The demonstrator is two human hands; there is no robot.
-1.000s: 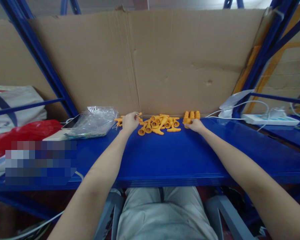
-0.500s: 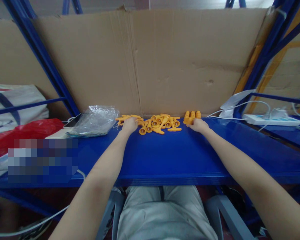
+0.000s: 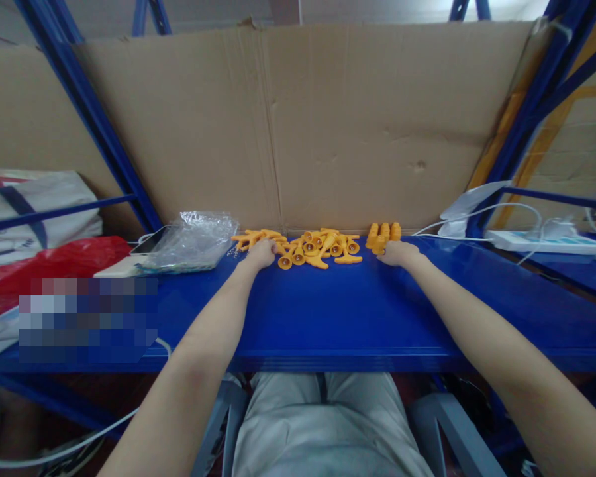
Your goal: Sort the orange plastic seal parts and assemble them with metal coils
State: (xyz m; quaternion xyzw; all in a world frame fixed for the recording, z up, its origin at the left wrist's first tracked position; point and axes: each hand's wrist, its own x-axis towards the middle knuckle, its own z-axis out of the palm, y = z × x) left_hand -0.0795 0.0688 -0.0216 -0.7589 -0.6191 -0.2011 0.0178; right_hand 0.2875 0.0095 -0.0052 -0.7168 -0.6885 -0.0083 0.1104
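Note:
My left hand is closed at the left part of a pile of orange plastic T-shaped pieces with flared, hollow ends. Its fingers touch the pile, and what they pinch is hidden. A few thinner orange pieces lie behind that hand. To the right stands a small group of orange ribbed, tapered caps in rows. Beside the nearest of them my right hand has its fingers closed on one orange cap at the front of the group.
Everything rests on a blue shelf table against a cardboard sheet. Clear plastic bags and a red bag lie to the left. A white power strip with cables is at the right. Blue posts stand on both sides.
My right hand has shifted slightly, with the front cap now a little nearer me, apart from the rows. My left hand has moved slightly right along the pile.

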